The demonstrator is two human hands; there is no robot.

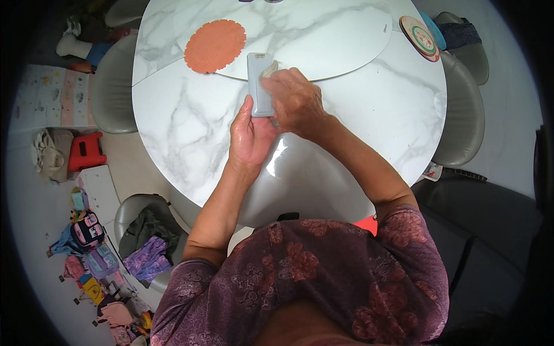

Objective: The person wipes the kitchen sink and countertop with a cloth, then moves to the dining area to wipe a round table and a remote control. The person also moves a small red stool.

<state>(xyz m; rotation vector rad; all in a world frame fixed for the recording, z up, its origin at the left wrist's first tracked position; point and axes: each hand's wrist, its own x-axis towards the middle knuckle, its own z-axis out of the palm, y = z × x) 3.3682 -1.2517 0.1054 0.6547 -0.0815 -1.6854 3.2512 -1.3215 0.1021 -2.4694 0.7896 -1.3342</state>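
A slim, pale grey handheld device (255, 84), possibly a remote control seen from its back, lies lengthwise over the fingers of my left hand (255, 136). My left thumb rests along its near left edge. Slightly blurred, my right hand (296, 101) pinches a small beige cloth (269, 69) against the right side of the device. The right fingers cover part of its right edge. Both hands are above the near half of a round white marble-patterned table (186, 125).
An orange scalloped placemat (215, 45) lies beyond the device, partly on the table's raised turntable (329, 39). Round mats (419, 38) sit at the right rim. A glossy grey chair back (303, 181) stands between me and the table. Other chairs (113, 86) surround it; one holds clothes (149, 248).
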